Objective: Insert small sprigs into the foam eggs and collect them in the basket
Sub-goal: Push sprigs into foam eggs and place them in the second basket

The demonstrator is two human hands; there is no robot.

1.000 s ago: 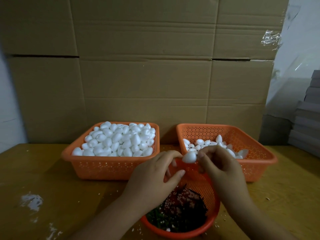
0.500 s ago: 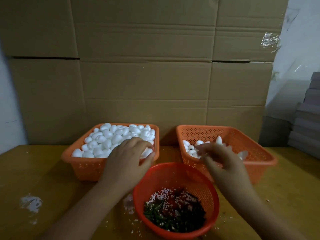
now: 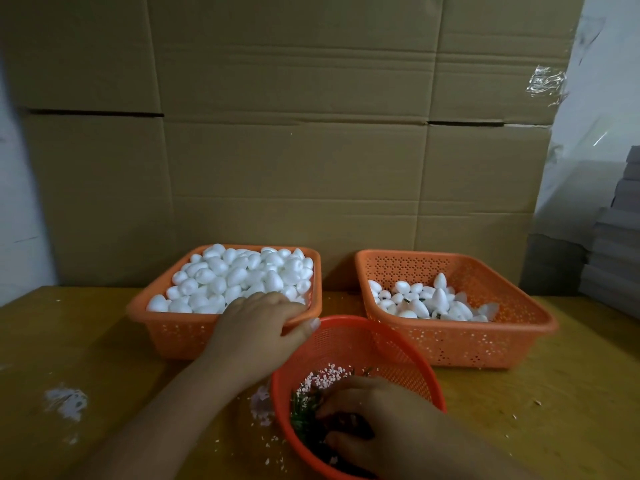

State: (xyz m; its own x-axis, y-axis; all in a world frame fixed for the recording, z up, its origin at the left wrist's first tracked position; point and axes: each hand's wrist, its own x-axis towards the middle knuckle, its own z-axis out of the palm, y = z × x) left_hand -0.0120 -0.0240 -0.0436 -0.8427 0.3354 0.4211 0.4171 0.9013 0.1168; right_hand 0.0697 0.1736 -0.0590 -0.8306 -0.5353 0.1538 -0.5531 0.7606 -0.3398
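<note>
Left basket [image 3: 166,327] is sitting heaped with plain foam eggs [image 3: 239,275]; left hand [image 3: 258,327] is reaching in, grip hidden. Right hand [image 3: 374,420] is seemingly pinching sprigs [image 3: 303,410] (round red bowl [image 3: 346,337]). Finished eggs [image 3: 426,303] are lying in right basket [image 3: 485,344].

wooden table [image 3: 554,410]: two orange baskets [image 3: 180,336] [image 3: 485,344], red bowl [image 3: 349,341], crumbs [image 3: 65,401].

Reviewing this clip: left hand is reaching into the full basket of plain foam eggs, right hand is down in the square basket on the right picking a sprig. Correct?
Not quite. The head view shows the right hand down in the round red basket of sprigs at the front, not the square one. The left hand does reach into the full basket of foam eggs.
</note>
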